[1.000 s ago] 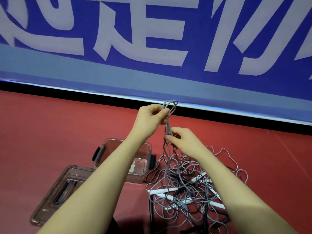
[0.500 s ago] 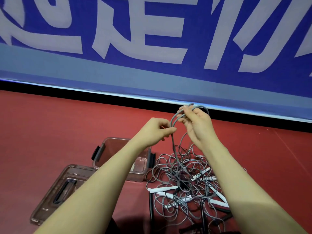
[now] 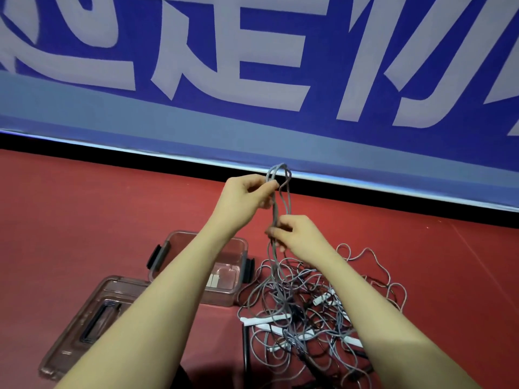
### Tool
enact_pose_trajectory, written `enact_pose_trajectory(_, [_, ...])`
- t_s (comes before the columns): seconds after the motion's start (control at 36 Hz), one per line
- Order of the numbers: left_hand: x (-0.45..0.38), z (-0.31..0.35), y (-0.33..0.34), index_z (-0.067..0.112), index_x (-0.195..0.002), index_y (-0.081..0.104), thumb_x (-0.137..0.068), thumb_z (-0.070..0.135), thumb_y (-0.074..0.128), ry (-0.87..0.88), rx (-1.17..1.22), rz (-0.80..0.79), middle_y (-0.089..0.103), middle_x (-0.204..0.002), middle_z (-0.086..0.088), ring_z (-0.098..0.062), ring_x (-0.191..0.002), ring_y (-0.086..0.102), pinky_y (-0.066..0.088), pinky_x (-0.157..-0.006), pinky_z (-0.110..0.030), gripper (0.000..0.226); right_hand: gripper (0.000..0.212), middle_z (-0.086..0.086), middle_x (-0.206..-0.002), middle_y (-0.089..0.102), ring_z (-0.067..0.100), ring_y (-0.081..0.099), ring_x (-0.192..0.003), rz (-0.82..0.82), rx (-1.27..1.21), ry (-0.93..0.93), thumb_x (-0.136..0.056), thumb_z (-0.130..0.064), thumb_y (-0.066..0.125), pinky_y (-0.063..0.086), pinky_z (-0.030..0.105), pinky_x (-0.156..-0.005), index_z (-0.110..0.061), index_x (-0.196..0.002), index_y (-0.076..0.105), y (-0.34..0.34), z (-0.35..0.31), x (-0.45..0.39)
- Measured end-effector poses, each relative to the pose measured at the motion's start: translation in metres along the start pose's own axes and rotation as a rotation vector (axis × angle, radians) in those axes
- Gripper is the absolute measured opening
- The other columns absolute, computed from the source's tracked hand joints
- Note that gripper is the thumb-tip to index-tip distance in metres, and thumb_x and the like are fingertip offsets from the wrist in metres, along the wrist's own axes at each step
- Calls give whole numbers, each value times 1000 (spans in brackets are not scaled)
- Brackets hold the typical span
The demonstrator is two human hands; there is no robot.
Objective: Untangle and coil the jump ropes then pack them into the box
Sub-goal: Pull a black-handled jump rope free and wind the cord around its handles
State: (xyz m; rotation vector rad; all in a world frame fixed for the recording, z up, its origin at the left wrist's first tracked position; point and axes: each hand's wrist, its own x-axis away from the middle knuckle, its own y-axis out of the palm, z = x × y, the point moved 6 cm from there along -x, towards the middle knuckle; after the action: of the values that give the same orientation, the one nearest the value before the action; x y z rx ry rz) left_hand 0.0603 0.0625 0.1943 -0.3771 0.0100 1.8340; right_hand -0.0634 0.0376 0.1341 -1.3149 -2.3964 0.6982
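Observation:
A tangle of grey jump ropes [image 3: 306,310] with white handles [image 3: 265,319] and black handles lies on the red floor at lower right. My left hand [image 3: 247,197] pinches the top of a small bundle of grey rope loops [image 3: 280,186] held up in the air. Just below it, my right hand [image 3: 297,234] grips the strands of the same bundle, which hang down into the tangle. The clear plastic box [image 3: 179,242] stands open on the floor to the left of the tangle, partly hidden by my left forearm.
The box's clear lid [image 3: 92,318] lies flat on the floor at lower left. A blue banner with large white characters [image 3: 252,66] runs along the back, above a black strip at floor level. Red floor stretches to both sides.
My right hand has dropped from the top of the loops to a spot lower on the strands. My left hand has risen and now pinches the loop tops.

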Motion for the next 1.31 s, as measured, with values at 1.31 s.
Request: enact_pose_trajectory(1.31, [12,-43,20,15,-99,62,-89,17,57,-51,-606,-366,67,-99,-2,-20,-95,61,47,-87,-31,11,26,14,-59,57,6,50,-54,385,-196,-94,-91,-17,60,42,16,-56,2,-74,66,-38,-9,-3])
